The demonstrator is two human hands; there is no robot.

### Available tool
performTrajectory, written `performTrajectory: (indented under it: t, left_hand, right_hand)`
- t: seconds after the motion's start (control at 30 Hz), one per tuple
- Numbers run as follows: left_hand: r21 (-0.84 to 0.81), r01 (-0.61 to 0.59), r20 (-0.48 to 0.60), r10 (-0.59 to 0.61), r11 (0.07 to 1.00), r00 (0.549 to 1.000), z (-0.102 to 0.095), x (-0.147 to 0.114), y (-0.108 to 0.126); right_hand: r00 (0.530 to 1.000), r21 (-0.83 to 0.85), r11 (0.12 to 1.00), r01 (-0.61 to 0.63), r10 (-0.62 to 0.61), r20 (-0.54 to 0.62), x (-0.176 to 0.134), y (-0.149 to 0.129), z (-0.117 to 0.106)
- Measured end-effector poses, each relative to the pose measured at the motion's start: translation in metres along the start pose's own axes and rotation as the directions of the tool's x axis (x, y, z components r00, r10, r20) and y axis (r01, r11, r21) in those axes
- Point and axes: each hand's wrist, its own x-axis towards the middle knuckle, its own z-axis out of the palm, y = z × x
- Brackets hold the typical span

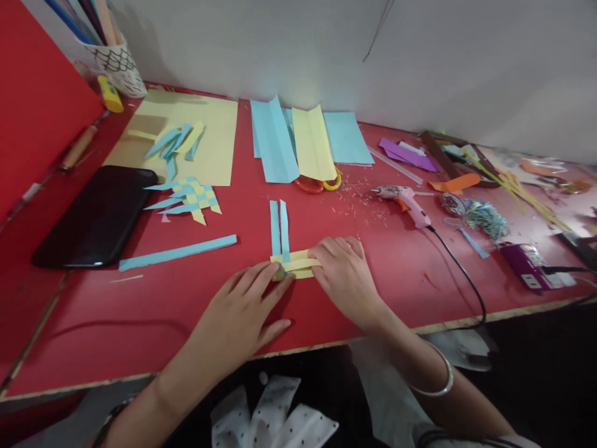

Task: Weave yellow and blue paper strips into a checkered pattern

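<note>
In front of me on the red table lies a small weave of yellow paper strips [301,264], crossed by two upright light-blue paper strips [275,230]. My left hand [245,305] rests over its left end, fingers stretched out with the tips pressing on the paper and the thumb apart. At the right end my right hand [342,274] has its curled fingers closed on the yellow strips; their ends are hidden under it. A loose blue strip [177,252] lies to the left. Beyond it is a woven blue-and-yellow piece [191,198] with loose ends.
A black phone-like slab [96,218] lies left, near a yellow sheet [219,137] bearing cut strips. Folded blue paper [275,146] and yellow paper [312,143] partly cover scissors [332,180]. A pink glue gun [405,202] trails its cord right, near a purple power socket [529,267].
</note>
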Motion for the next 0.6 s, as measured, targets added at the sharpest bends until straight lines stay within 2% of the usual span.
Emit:
performTrajectory:
  t: [0.17,0.37,0.6]
  left_hand:
    - [-0.018,0.029,0.000,-0.029,0.999,1.000,0.001,-0.001,0.000]
    - [-0.040,0.032,-0.005,-0.032,0.999,0.999,0.001,-0.001,0.000]
    - [-0.049,0.026,0.003,-0.026,0.998,1.000,0.002,-0.001,-0.002]
  right_hand:
    - [0.996,0.065,0.998,0.020,-0.026,0.090,-0.001,-0.004,-0.004]
    - [0.980,0.086,0.985,-0.147,0.134,0.148,-0.006,-0.015,-0.006]
    - [0.979,0.069,0.993,-0.093,0.078,0.187,0.002,-0.015,-0.011]
